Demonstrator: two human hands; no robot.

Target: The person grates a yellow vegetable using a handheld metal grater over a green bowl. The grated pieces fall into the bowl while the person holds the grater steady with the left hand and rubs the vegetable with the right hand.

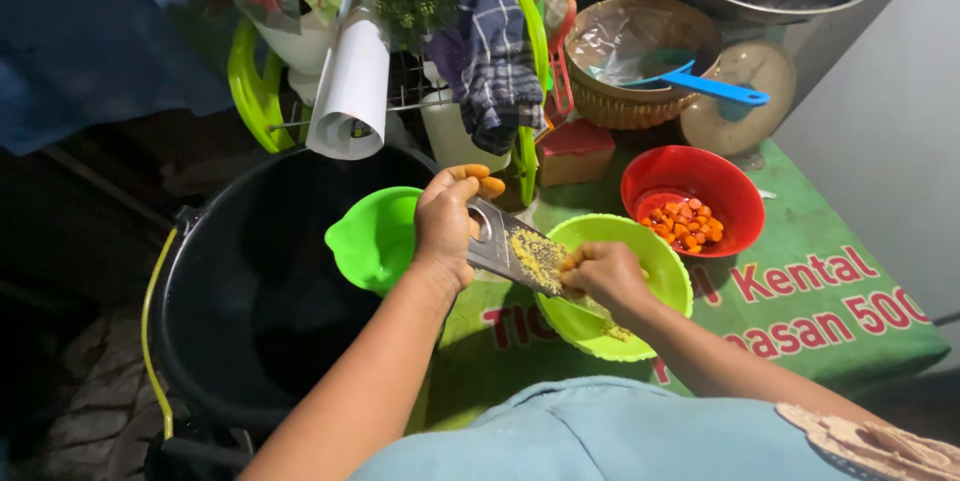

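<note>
My left hand (445, 224) is closed around the upper end of a flat metal grater (510, 246), thumb and fingers clamped on its edges, holding it tilted so the lower end sits over a light green bowl (655, 266). My right hand (603, 274) is closed on a small yellow-orange root piece (568, 263), pressed against the grater face; the piece is almost hidden by my fingertips, so I cannot tell how much of it remains. Yellow shavings cling to the blade surface and a little lies in the bowl below. In my judgement the stroke is best kept short and straight down the slope, fingertips lifted clear of the teeth, the lower edge of the grater held inside the bowl rim so nothing drops on the counter (830, 331). Risk noted: with so small a piece, knuckles are close to the blade. Just beyond the green bowl stands a red bowl (735, 181) holding more orange pieces, near at hand. A second green bowl (375, 236) sits to my left, beside a large black tub (260, 291). Behind are a woven basket (625, 106) with a blue scoop (715, 89), and a checked cloth (495, 61) hanging
</note>
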